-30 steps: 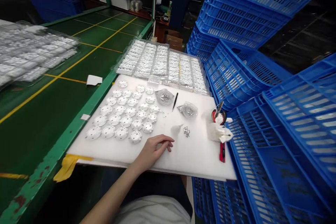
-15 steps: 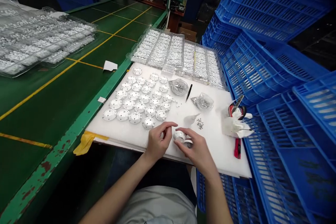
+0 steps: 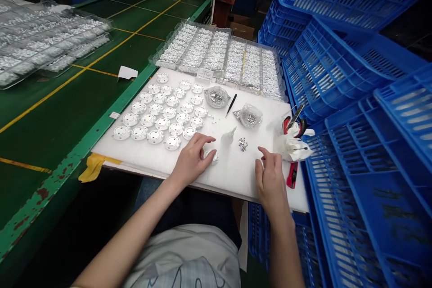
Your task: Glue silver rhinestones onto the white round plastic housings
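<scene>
My left hand (image 3: 194, 158) rests at the front of the white work surface (image 3: 236, 175), thumb and fingers curved and apart. A white round part (image 3: 213, 156) lies by its thumb tip, partly hidden by the hand. My right hand (image 3: 272, 177) is farther right, its thumb and forefinger apart, with nothing visible between them. A small pile of shiny metal pieces (image 3: 242, 144) lies between the hands, beside a translucent white pointed object (image 3: 228, 137). Left of them, several white round housings (image 3: 155, 109) with dark dots stand in rows.
Behind are two bags of small metal pieces (image 3: 216, 97) (image 3: 250, 116), black tweezers (image 3: 231, 105) and clear trays of white parts (image 3: 209, 51). On the right are a white holder with tools (image 3: 293, 147), a red cutter (image 3: 292, 175) and blue crates (image 3: 357, 162).
My hands have drawn apart. The right hand has left the white round part and moved right; the part now lies by my left thumb. The whole view has shifted.
</scene>
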### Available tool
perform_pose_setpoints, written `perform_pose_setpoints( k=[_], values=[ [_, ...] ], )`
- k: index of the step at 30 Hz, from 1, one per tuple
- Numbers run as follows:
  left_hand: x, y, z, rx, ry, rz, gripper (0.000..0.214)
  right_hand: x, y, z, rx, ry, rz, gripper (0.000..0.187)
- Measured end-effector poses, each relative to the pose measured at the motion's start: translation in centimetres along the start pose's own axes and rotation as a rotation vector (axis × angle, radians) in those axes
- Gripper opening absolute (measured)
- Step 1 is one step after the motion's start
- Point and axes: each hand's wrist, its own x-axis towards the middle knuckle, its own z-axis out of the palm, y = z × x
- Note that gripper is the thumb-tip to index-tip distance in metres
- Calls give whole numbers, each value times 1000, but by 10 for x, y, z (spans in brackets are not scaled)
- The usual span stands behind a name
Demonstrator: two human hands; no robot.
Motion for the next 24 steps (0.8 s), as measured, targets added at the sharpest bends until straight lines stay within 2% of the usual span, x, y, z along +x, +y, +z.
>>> perform_pose_setpoints(
  k=[4,6,10,12,14,16,17,19,21,22,24],
  values=[
    [-9,-1,-1,99,-103,15,46,1,11,7,-69,-17,-45,42],
    [-14,-1,1,141,-125,11,59,-2,8,7,-74,48,-62,41],
    [-21,4,-1,208,-177,-9,54,-8,-16,5,58,208,-106,24],
    [-22,8,-8,236,-217,-18,55,-8,-32,9,154,162,-132,19],
    [-22,11,-15,261,-257,-27,73,-5,-43,16,223,101,-132,16],
    [-20,11,-22,279,-290,-28,83,3,-48,23,256,91,-58,14],
    [-18,10,-23,289,-307,-12,83,8,-49,25,270,102,6,15],
    [-15,6,-24,289,-331,47,70,22,-49,28,271,108,126,31],
    [-12,-1,-21,252,-330,104,49,39,-49,29,203,54,140,46],
    [-11,-4,-20,224,-315,118,40,48,-50,30,147,0,107,44],
    [-11,-10,-16,183,-265,124,29,62,-53,33,50,-116,24,26]
  ],
)
